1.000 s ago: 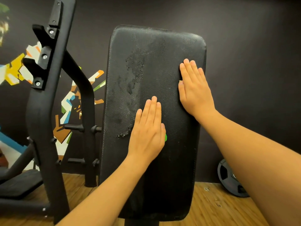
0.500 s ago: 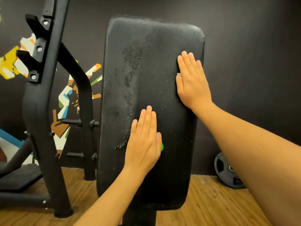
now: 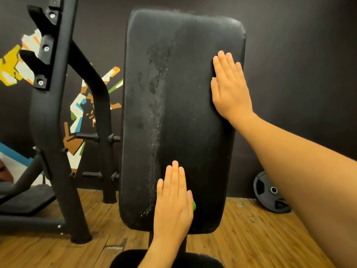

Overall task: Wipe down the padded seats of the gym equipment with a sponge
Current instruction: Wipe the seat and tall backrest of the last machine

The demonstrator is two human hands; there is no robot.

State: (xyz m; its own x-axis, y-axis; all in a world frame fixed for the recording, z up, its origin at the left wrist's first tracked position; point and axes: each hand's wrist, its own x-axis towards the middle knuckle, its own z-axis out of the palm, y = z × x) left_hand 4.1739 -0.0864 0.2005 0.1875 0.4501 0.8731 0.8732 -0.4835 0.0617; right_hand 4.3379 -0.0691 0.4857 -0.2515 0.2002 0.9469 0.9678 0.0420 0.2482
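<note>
A tall black padded backrest stands upright in front of me, with a wet, foamy streak running down its left-centre. My left hand lies flat with straight fingers near the pad's lower edge, pressing a green sponge against it; only a small green corner shows beside the thumb. My right hand rests flat with straight fingers on the pad's upper right edge. Below, the top of a black padded seat shows at the frame's bottom.
A black steel rack upright with hooks stands to the left, on a wooden floor. A black weight plate leans on the dark wall at right. A colourful mural is behind the rack.
My left hand has slid the sponge down the pad from its middle to near its lower edge, leaving a longer wet trail. My right hand has stayed on the upper right edge.
</note>
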